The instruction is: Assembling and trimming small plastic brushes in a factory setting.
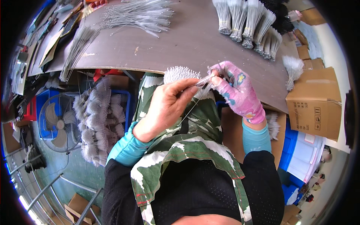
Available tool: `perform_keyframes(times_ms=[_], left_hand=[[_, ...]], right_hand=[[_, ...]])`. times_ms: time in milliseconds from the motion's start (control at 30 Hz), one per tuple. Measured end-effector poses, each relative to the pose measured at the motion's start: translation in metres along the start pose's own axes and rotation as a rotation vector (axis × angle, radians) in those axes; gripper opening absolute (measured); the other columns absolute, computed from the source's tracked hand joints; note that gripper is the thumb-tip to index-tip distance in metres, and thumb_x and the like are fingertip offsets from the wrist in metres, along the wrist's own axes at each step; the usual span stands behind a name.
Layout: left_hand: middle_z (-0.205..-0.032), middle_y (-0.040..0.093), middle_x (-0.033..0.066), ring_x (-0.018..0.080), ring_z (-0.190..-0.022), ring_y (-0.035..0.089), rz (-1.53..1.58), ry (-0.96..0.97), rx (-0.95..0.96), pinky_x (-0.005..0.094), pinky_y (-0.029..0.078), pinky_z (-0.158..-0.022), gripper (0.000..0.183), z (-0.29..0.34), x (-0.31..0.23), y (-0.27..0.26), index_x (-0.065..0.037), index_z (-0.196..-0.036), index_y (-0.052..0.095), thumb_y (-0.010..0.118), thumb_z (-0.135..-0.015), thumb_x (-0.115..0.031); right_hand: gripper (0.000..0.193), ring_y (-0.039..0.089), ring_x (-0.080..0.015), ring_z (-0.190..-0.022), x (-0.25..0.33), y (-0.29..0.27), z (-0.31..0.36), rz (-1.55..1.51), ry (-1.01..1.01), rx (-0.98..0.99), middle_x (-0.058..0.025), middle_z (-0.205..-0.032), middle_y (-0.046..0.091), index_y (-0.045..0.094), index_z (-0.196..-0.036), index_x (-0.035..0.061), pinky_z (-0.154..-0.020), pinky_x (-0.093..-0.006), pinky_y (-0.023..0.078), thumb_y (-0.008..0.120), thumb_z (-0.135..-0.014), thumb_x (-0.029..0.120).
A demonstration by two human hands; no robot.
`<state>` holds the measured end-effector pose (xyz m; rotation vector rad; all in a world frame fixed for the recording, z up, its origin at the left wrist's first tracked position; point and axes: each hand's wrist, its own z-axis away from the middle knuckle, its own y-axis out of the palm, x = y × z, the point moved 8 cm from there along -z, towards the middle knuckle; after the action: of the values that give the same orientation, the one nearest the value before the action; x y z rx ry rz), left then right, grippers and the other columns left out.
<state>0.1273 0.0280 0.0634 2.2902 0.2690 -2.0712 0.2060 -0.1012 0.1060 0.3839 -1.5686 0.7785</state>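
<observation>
Between my two hands, just off the table's front edge, is a thin wire brush (203, 80) with pale bristles. My bare left hand (167, 105) pinches its left end between thumb and fingers. My right hand (240, 90), in a pink flowered glove with bare fingertips, is closed on the other end. A thin wire (190, 110) slants down from between the hands over my camouflage apron. A dense bundle of brushes (181, 73) with looped wire ends sits on my lap, behind my left hand. Exactly what my right fingertips grip is too small to tell.
Loose wire brushes (137, 17) lie on the brown table (157, 52), with more hanging over its left edge. Tied brush bundles (247, 22) stand at the back right. A fan (60, 123) and a blue crate of brushes (99, 120) are left; cardboard boxes (315, 103) right.
</observation>
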Motion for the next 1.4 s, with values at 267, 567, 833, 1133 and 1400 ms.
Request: perform_keyframes(times_ms=[267,567,833,1133,1400], left_hand=[[-0.077,0.061,0.0006,0.0044,-0.070,0.052,-0.091,-0.129,0.086,0.0193,0.043,-0.064,0.017,-0.008,0.001,-0.018,0.002,-0.101,0.064,0.056,-0.092,-0.010],[-0.096,0.066,0.0075,0.0126,-0.083,0.063,0.568,-0.220,0.061,0.0252,0.049,-0.075,0.026,0.000,0.019,0.007,-0.001,-0.110,0.059,0.051,-0.096,-0.021],[-0.081,0.060,-0.0005,0.0026,-0.060,0.047,0.589,-0.364,0.196,0.0147,0.037,-0.054,0.025,0.005,0.023,0.011,-0.003,-0.107,0.059,0.048,-0.097,-0.023],[-0.076,0.056,-0.0033,0.0013,-0.057,0.041,0.630,-0.391,0.096,0.0152,0.032,-0.050,0.020,0.008,0.032,0.009,-0.003,-0.102,0.060,0.053,-0.095,-0.021],[-0.080,0.059,-0.0011,0.0029,-0.059,0.045,0.590,-0.357,0.027,0.0162,0.036,-0.053,0.025,0.004,0.043,-0.003,-0.001,-0.111,0.062,0.058,-0.092,-0.017]], right_hand=[[0.008,0.053,-0.0050,-0.079,0.007,-0.044,0.007,-0.081,0.016,-0.155,0.0004,-0.089,0.058,0.057,-0.097,0.0017,-0.070,-0.0192,0.043,0.056,-0.089,0.003],[0.010,0.053,-0.0039,-0.067,-0.021,0.000,-0.001,-0.331,0.144,-0.163,0.0013,-0.084,0.060,0.059,-0.098,0.0026,-0.061,-0.0186,0.044,0.059,-0.088,0.006],[0.011,0.054,-0.0034,-0.070,-0.021,0.011,-0.007,-0.297,0.156,-0.151,0.0018,-0.087,0.062,0.060,-0.097,0.0026,-0.061,-0.0182,0.044,0.061,-0.086,0.005],[0.012,0.055,-0.0040,-0.071,-0.021,0.007,-0.005,-0.328,0.148,-0.160,-0.0010,-0.090,0.064,0.062,-0.100,0.0030,-0.062,-0.0184,0.045,0.058,-0.089,0.007],[0.023,0.054,-0.0031,-0.069,-0.025,0.008,-0.012,-0.331,0.186,-0.129,-0.0022,-0.094,0.065,0.062,-0.113,0.0069,-0.058,-0.0171,0.044,0.055,-0.093,0.016]])
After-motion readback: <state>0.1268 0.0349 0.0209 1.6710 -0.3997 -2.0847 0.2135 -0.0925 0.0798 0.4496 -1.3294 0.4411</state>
